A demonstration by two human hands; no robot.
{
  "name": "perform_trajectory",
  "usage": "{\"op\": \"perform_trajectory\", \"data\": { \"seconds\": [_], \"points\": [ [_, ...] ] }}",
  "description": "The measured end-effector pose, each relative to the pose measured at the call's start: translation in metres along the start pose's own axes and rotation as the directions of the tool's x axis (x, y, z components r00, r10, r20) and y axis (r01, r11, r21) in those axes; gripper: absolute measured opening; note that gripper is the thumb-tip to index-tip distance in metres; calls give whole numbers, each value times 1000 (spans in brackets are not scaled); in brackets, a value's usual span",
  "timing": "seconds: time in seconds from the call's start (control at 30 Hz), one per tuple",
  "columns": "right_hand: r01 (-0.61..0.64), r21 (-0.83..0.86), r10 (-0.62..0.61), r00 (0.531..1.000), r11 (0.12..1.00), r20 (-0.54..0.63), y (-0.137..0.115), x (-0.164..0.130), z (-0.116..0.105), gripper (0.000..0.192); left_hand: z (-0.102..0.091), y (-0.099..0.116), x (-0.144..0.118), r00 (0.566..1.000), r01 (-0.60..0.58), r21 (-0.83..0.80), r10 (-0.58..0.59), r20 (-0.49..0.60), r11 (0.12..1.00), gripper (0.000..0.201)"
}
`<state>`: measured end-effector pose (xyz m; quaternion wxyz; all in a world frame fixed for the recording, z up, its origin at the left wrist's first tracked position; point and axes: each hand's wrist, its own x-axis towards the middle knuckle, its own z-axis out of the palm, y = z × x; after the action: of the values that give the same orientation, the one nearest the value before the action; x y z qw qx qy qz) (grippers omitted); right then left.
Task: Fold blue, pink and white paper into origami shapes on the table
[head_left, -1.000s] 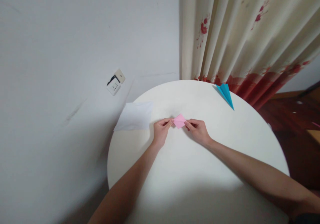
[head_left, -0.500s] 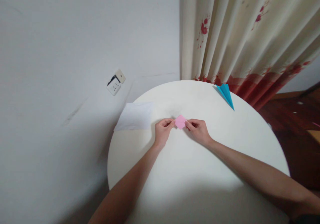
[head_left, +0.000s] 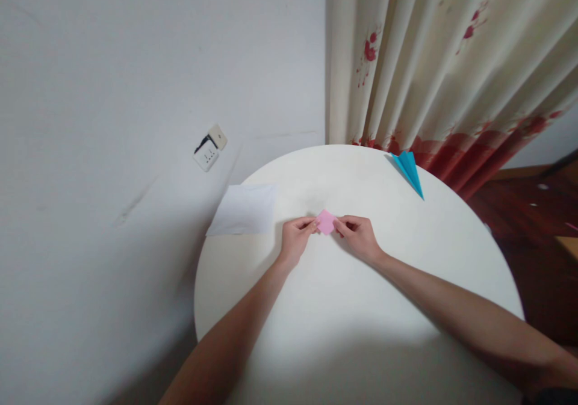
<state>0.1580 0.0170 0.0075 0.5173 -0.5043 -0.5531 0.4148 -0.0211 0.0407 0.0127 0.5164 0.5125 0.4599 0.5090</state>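
Observation:
A small folded pink paper (head_left: 326, 221) lies on the round white table (head_left: 361, 309), near its middle. My left hand (head_left: 295, 239) pinches the pink paper's left corner with thumb and fingers. My right hand (head_left: 359, 236) pinches its right corner in the same way. Both forearms reach in from the bottom of the picture and rest low over the tabletop.
A white sheet of paper (head_left: 244, 209) overhangs the table's left edge. A blue paper plane (head_left: 409, 171) lies at the far right rim. Behind stand a white wall with a socket (head_left: 208, 149) and a flowered curtain (head_left: 433, 68). Dark wooden floor shows at right.
The pink paper looks smaller and more tightly folded than a second ago. My left hand has shifted slightly to the right; the right hand has hardly moved.

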Motion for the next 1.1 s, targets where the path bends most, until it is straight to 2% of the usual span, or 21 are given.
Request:
{"op": "perform_trajectory", "data": {
  "seconds": [0.3,0.57,0.83,0.97,1.1],
  "points": [
    [-24,-32,27,995,999,97,-1,1,1,40,3,3,-3,997,63,-75,-60,53,995,28],
    [-18,45,16,999,999,28,-4,2,1,39,4,9,-6,978,76,57,-86,190,995,33],
    [-44,105,39,998,994,52,-4,4,-1,38,5,7,-9,959,120,110,-144,243,987,40],
    [-47,109,36,994,993,103,2,4,-3,41,3,5,-8,944,93,145,-133,302,985,36],
    [-49,107,26,979,993,202,4,4,-3,44,1,4,-8,943,82,144,-124,308,986,32]
  ]
}}
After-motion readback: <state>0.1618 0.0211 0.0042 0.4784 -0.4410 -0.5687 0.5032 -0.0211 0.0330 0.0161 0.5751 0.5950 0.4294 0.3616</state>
